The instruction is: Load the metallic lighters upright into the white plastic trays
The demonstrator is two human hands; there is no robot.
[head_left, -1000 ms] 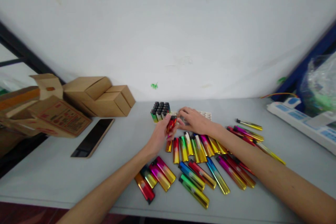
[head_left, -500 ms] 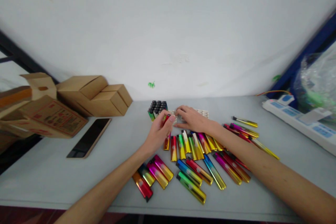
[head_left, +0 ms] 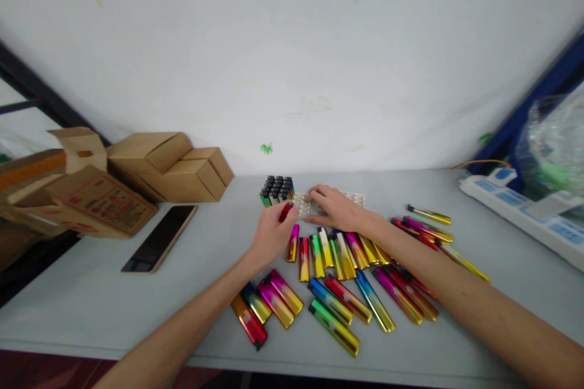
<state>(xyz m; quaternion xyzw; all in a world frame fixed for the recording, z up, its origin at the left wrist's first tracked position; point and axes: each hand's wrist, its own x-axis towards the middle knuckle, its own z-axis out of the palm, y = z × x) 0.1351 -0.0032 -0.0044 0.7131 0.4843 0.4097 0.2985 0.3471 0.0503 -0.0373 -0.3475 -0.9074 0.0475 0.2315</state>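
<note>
- Left hand [head_left: 270, 232] pinches a red lighter [head_left: 286, 211] in its fingers, just beside the block of upright lighters [head_left: 276, 191].
- Right hand [head_left: 335, 208] lies flat, fingers spread, on the white tray [head_left: 357, 198].
- Loose lighters [head_left: 347, 292] cover the tabletop [head_left: 91, 304].

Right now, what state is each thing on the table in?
Left hand: closed on a red lighter.
Right hand: flat on the white tray.
Black-capped lighters: upright, packed in a block.
Loose lighters: lying flat, scattered.
Phone: face up, screen dark.
Cardboard boxes: closed, stacked by the wall.
Power strip: lying flat.
</note>
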